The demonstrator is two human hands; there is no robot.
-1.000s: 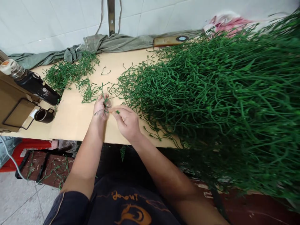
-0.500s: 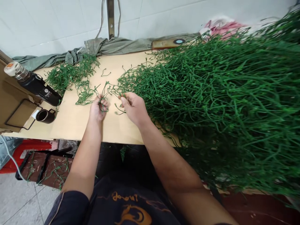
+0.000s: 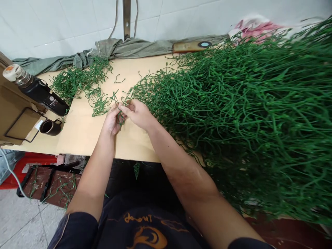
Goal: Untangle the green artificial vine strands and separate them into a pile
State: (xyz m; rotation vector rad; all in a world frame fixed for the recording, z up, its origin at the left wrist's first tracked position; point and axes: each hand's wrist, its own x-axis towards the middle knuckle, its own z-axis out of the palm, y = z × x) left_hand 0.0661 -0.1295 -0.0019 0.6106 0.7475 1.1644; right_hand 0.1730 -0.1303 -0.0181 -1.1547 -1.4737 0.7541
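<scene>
Over the tan tabletop (image 3: pixel 85 135), my left hand (image 3: pixel 112 119) is closed round a few thin, curly green stems that look like garlic scapes (image 3: pixel 120 119). My right hand (image 3: pixel 137 112) meets it from the right, its thumb and fingers pinched at the tops of those stems. The fingertips of both hands nearly touch, and their exact grip is partly hidden. To the right spreads a very large heap of the same garlic scapes (image 3: pixel 220 93). A smaller pile of short, curly pieces (image 3: pixel 77 81) lies at the back left, with a loose clump (image 3: pixel 100 103) nearer my left hand.
At the left stand a black flask (image 3: pixel 44 93), a dark mug (image 3: pixel 50 127) and a cardboard box (image 3: pixel 12 110). Along the wall lie a rolled grey-green cloth (image 3: pixel 140 48), a brown case (image 3: pixel 186 47) and a pink-white cloth (image 3: pixel 254 27). Below the table edge sits a brown stool (image 3: pixel 61 186).
My right hand has moved left from the edge of the big heap to my left hand. My left hand still holds its stems and has shifted slightly right. The view has shifted a little.
</scene>
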